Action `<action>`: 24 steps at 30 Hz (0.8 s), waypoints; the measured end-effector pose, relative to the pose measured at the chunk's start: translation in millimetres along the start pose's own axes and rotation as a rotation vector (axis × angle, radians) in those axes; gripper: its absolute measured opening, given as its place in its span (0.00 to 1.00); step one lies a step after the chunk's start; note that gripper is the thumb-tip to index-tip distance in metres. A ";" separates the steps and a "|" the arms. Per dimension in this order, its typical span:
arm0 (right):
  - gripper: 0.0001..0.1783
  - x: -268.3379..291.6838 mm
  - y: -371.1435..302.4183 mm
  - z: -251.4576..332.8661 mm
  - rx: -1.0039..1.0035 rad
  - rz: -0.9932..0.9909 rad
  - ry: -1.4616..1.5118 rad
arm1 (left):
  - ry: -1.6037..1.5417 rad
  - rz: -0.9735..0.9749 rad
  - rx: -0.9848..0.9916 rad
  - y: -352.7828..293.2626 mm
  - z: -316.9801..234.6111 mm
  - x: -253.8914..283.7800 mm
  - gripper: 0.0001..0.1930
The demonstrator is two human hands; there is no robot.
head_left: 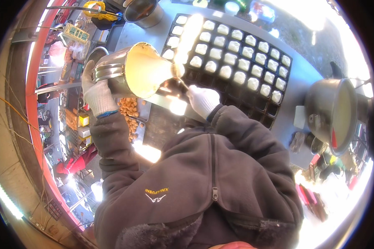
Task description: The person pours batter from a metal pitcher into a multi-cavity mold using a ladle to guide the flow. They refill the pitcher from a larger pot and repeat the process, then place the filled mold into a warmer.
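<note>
My left hand (99,94), in a white knit glove, grips a metal pot (112,71) from its left side. The pot is tilted to the right, and pale creamy batter (147,70) fills it up to the lip. At that lip my right hand (204,101), also gloved, is closed around the end of a thin tool (184,83); glare hides its far end, so I cannot tell its kind. Under and beyond both hands lies a black mould tray (211,79) with rows of square cups. Most far cups hold white batter; several near ones look dark and unfilled.
A large metal pot (320,112) with pale contents stands at the right. Another metal pot (143,14) is at the far left of the steel table (297,79). Round brown pieces (129,108) lie in trays below my left wrist. Strong sunlight washes out the upper right.
</note>
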State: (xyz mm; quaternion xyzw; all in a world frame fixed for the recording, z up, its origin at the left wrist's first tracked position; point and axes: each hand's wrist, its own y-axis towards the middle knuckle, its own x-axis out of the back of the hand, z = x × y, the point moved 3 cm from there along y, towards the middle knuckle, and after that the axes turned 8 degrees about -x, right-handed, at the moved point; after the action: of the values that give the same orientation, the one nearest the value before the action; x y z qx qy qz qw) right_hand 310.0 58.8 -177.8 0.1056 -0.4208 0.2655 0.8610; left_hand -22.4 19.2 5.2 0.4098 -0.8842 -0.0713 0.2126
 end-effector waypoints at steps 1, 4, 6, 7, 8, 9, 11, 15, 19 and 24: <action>0.08 6.3 -12.9 -11.5 -0.068 0.050 0.001 | -0.037 -0.012 -0.003 -11.7 2.7 -2.3 0.32; 0.07 24.4 -37.2 -22.4 -0.126 0.081 0.024 | -0.099 -0.036 -0.016 -32.3 1.0 -13.4 0.27; 0.07 32.7 -47.9 -14.1 -0.043 -0.013 0.064 | -0.149 -0.062 -0.018 -38.7 -5.9 -23.7 0.26; 0.08 35.7 -49.5 -6.5 0.023 -0.170 0.122 | -0.126 -0.032 -0.049 -41.3 -10.9 -29.6 0.28; 0.08 36.3 -51.9 -4.8 0.056 -0.168 0.101 | -0.107 -0.006 -0.072 -43.2 -15.3 -35.5 0.30; 0.08 36.5 -54.0 -11.0 -0.022 -0.082 0.097 | -0.109 0.041 -0.150 -44.6 -20.7 -41.0 0.33; 0.09 42.0 -60.8 -30.4 -0.131 0.006 0.077 | -0.181 0.063 -0.066 -38.4 -22.1 -51.2 0.33; 0.08 60.5 -83.5 -62.0 -0.163 -0.078 0.024 | -0.192 0.056 -0.107 -45.1 -24.7 -68.5 0.28; 0.08 59.5 -103.6 -47.3 0.021 -0.310 0.127 | -0.021 0.065 -0.200 -70.3 -45.5 -85.2 0.28; 0.08 69.4 -132.3 -86.0 -0.239 -0.029 0.050 | 0.037 0.101 -0.176 -105.0 -77.0 -101.7 0.28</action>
State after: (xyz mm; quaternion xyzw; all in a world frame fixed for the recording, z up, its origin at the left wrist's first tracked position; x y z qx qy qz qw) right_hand 474.7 8.5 -171.7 0.0016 -0.4264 0.2034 0.8814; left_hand 142.3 31.1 10.6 0.3457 -0.8900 -0.1301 0.2673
